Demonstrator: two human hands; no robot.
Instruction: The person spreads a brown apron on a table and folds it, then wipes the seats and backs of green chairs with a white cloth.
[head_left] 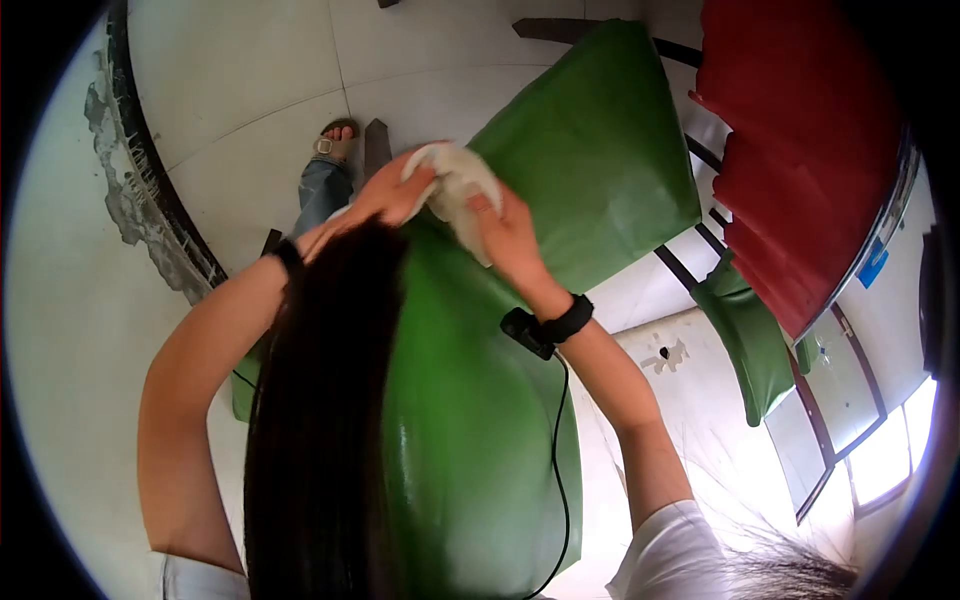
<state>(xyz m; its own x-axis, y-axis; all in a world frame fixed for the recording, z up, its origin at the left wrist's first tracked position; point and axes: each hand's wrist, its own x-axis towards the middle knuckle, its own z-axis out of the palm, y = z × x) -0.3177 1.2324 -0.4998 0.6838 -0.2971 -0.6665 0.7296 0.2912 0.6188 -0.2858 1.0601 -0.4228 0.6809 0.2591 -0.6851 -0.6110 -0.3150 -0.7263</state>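
Observation:
A crumpled white cloth [462,178] is gripped between both hands above the green padded chair surface [470,420]. My left hand [392,192] closes on its left side, its wrist wearing a dark band. On the cloth's right side, the fingers of my right hand [512,238] are bent into the fabric. A black strap with a small black device [527,332] sits on my right wrist, and a cable runs down from it. Long dark hair [320,420] hangs in front and covers part of my left forearm and the chair.
Another green padded surface [600,150] lies just beyond the hands. To the right stands a table with a red cover [800,150], with a further green chair [745,340] near it. A sandaled foot [340,140] rests on the tiled floor. Chipped plaster [130,200] marks the left side.

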